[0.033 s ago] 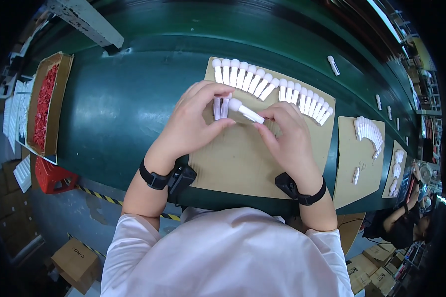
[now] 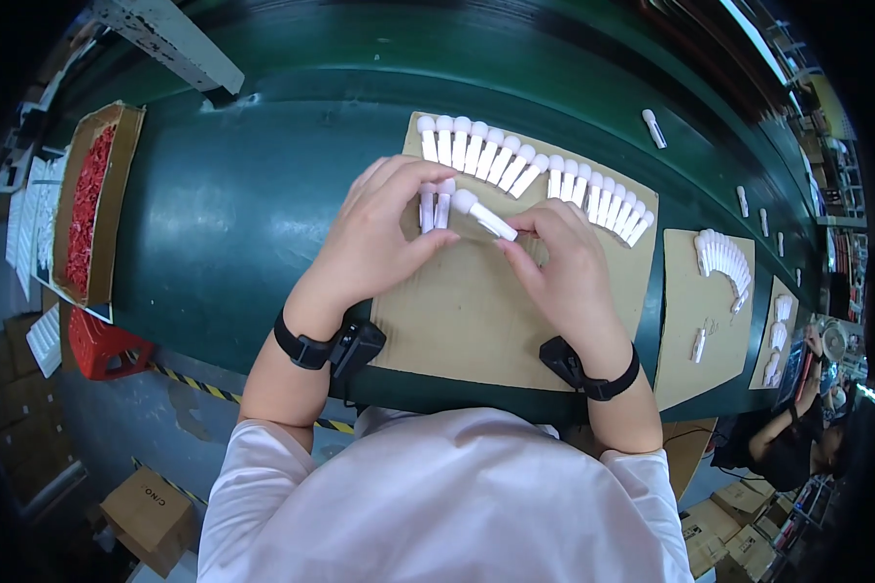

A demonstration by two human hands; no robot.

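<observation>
Right hand (image 2: 568, 255): pinching the tail end of a round-headed white wand (image 2: 483, 215) with thumb and fingers.
Wand's look: showing a smooth pale knob, a straight barrel and a dark slit.
Wand's place: slanting over the cardboard sheet (image 2: 476, 311), right of two matching wands (image 2: 443, 208).
Left hand (image 2: 367, 233): curving around that pair (whether it is gripping them, I cannot tell).

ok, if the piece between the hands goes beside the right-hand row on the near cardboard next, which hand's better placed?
Right, probably: the right hand pinches that white piece by its stem end and is nearer the right-hand row. The left hand is farther off and holds two other pieces.
</observation>
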